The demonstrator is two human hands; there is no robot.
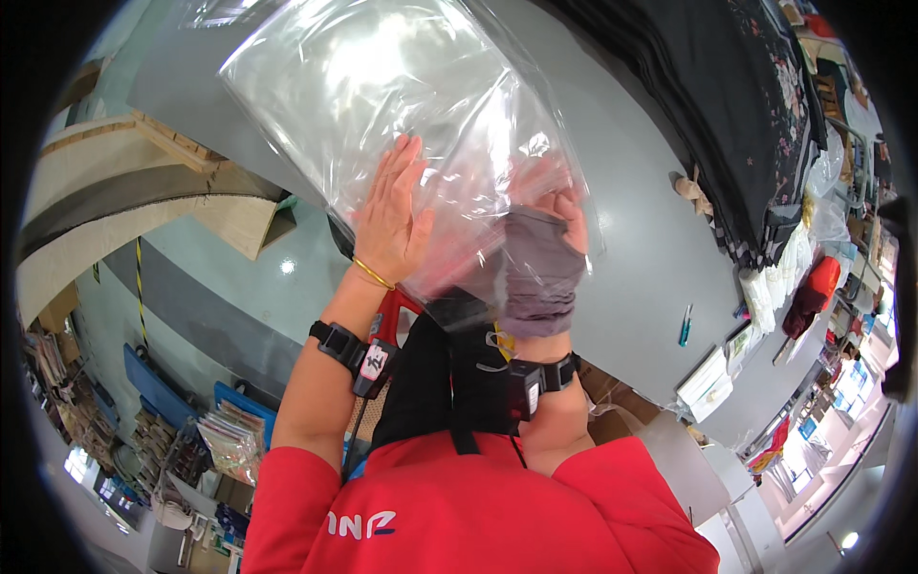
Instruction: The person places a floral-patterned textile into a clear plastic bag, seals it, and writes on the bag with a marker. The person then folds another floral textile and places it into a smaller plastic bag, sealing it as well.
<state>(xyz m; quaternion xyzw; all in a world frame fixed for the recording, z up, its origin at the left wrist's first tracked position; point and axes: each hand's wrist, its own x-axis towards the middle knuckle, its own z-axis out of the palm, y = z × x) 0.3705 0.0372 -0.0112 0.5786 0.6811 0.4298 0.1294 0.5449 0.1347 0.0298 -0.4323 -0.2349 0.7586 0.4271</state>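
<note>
Clear plastic film extends from the centre of your view toward 12 o'clock, over the grey table. Its near end reaches past the table edge, above your lap.

Your left hand, at 11 o'clock from centre, rests against the film near its left side. The 4 fingers are straight and close together, and the thumb stands slightly apart; nothing is pinched. Your right hand, at 2 o'clock, is partly seen through the film, with its fingers bent. A grey cloth cover wraps the palm and wrist. Whether these fingers pinch a layer cannot be told.

Caution: slippage. The film looks slick and light; if the flat left hand bears too lightly, the sheet could slide off toward 6 o'clock, drawn by its overhanging end.

Caution: creasing. Wrinkles already run across the film between your 2 hands. Pushing the hands toward each other could deepen them.

Caution: snagging. The loose folds of the cloth cover could catch the film edge and drag it out of line.

Keep clear of the black floral fabric at 2 o'clock and the teal-handled tool between 3 and 4 o'clock; a wide sweep could disturb either.
</note>
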